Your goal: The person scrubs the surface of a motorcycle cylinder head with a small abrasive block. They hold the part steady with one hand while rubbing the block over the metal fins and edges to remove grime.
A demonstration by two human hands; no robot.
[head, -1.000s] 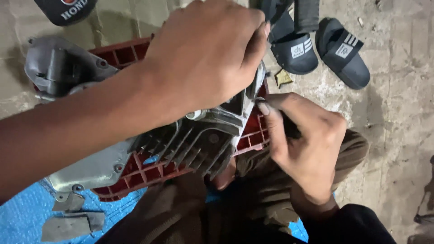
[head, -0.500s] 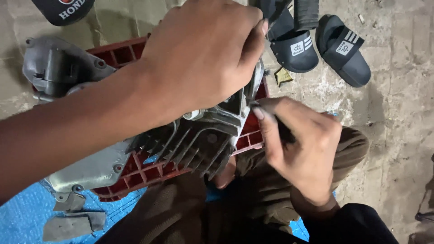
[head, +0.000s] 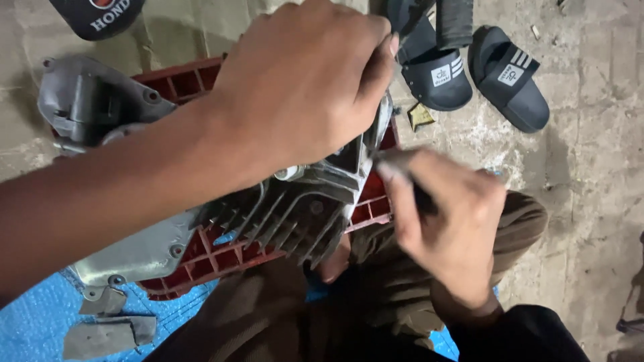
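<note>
At nine o'clock a grey metal cover (head: 80,100) is seen lying on the concrete floor (head: 590,167), with a blue sheet (head: 33,322) and loose grey scraps (head: 107,332) at seven o'clock. A red plastic crate (head: 201,258) is set beneath the work, apparently to keep it raised off the floor. The finned engine casting (head: 295,214) is rested on this crate at the centre, tilted toward the knees. It is clamped from above by the left hand (head: 302,87), whose fingers are curled over its upper edge at one o'clock, seemingly so that it is held steady. At three o'clock of the casting, the right hand (head: 456,228) is closed around a slim dark tool (head: 419,194), whose tip is brought against the casting's right edge; the tool is blurred and its kind cannot be told. At one o'clock a pair of dark slide sandals (head: 510,80) is left on the floor, well apart from the work.
</note>
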